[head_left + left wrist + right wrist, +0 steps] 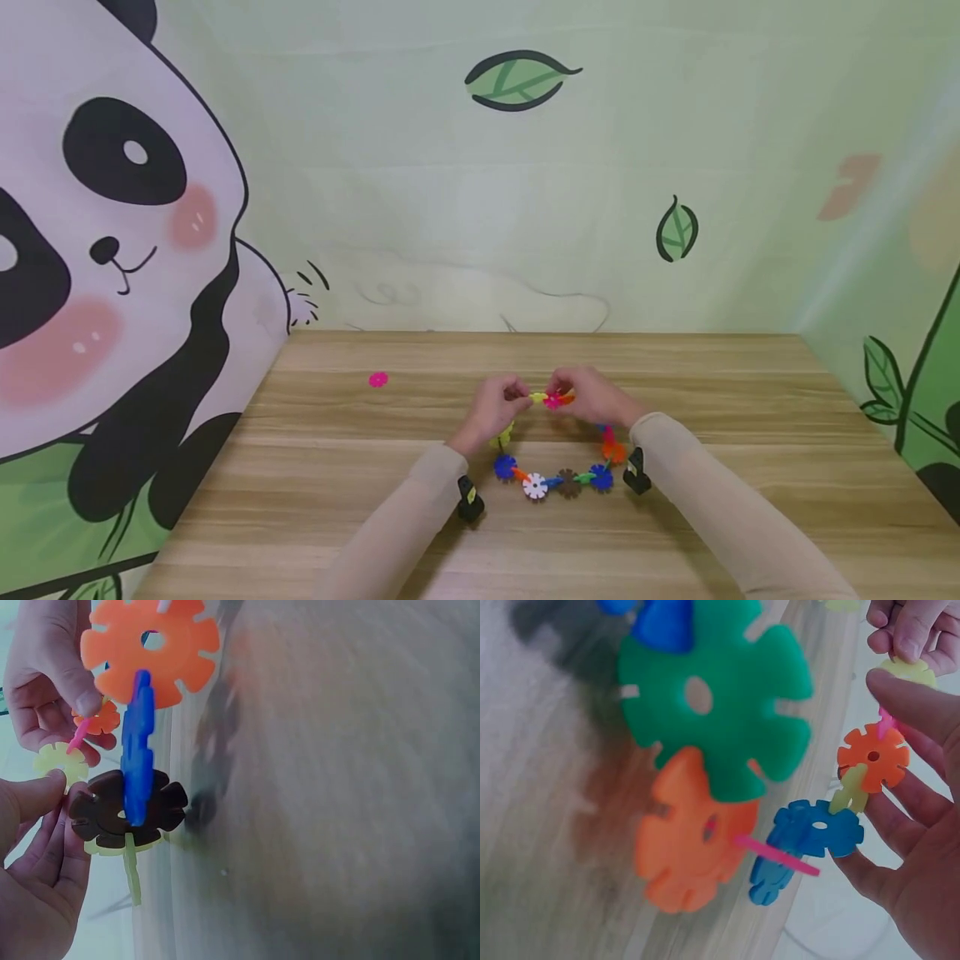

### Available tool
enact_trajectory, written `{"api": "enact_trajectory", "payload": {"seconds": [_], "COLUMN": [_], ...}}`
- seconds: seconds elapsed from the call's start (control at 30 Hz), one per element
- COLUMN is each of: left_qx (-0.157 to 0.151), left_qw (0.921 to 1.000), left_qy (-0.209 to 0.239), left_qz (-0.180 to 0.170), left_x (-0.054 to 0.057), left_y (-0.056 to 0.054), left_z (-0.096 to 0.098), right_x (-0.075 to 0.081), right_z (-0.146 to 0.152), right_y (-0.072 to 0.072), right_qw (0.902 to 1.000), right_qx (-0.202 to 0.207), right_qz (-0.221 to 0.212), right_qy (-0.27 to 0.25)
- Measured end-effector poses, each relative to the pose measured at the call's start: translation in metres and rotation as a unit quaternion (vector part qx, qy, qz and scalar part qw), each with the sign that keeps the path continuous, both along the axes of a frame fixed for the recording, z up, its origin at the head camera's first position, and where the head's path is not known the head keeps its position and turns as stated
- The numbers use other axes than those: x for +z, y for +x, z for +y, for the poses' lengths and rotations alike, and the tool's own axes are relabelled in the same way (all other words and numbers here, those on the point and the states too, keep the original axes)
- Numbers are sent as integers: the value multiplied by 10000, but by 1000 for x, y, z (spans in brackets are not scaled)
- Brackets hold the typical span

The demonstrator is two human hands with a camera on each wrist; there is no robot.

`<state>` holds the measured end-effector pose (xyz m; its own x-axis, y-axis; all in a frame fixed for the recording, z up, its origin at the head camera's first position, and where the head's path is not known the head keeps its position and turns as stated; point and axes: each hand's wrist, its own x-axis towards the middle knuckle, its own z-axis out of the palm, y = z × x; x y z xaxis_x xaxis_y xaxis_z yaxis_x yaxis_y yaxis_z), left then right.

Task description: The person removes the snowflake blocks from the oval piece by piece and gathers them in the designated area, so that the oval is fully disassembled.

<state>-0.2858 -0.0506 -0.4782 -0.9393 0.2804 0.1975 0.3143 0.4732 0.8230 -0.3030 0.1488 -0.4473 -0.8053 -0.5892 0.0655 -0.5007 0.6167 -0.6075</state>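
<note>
A loop-shaped chain of slotted plastic flower discs, with a white disc (536, 487) and a brown disc (569, 483) at its near side, hangs and lies between both hands. My left hand (498, 406) pinches a yellow disc (61, 763) between thumb and fingers. Fitted into that disc is a pink disc (553, 402), which my right hand (592, 397) pinches, its thumb and fingertips at the slots. An orange disc (873, 757) follows beside the right fingers, then blue discs (826, 829). Close to the right wrist camera hang a green disc (727, 697) and another orange disc (690, 832).
One loose pink disc (378, 379) lies on the wooden table (315, 467), to the left of the hands. Behind the table's far edge stands a pale green backdrop (390, 167) printed with a panda and leaves. Each wrist carries a small black camera.
</note>
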Motion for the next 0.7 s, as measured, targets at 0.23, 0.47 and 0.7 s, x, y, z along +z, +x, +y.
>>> {"api": "enact_trajectory", "payload": {"seconds": [0.23,0.47,0.7], "left_qx": [6,17,-38], "left_qw": [10000,9995,9992], "left_qy": [2,-199,-360], "left_qz": [-48,-230,-148], "left_x": [1,4,7], "left_y": [1,2,3], "left_z": [-3,-3,-1], "right_x": [-2,-2,-1], "right_z": [1,0,-4], "right_y": [-1,1,3], "right_qw": [9998,9999,9996], "right_qx": [-122,-134,-14], "right_qz": [-94,-51,196], "right_qy": [87,69,213]}}
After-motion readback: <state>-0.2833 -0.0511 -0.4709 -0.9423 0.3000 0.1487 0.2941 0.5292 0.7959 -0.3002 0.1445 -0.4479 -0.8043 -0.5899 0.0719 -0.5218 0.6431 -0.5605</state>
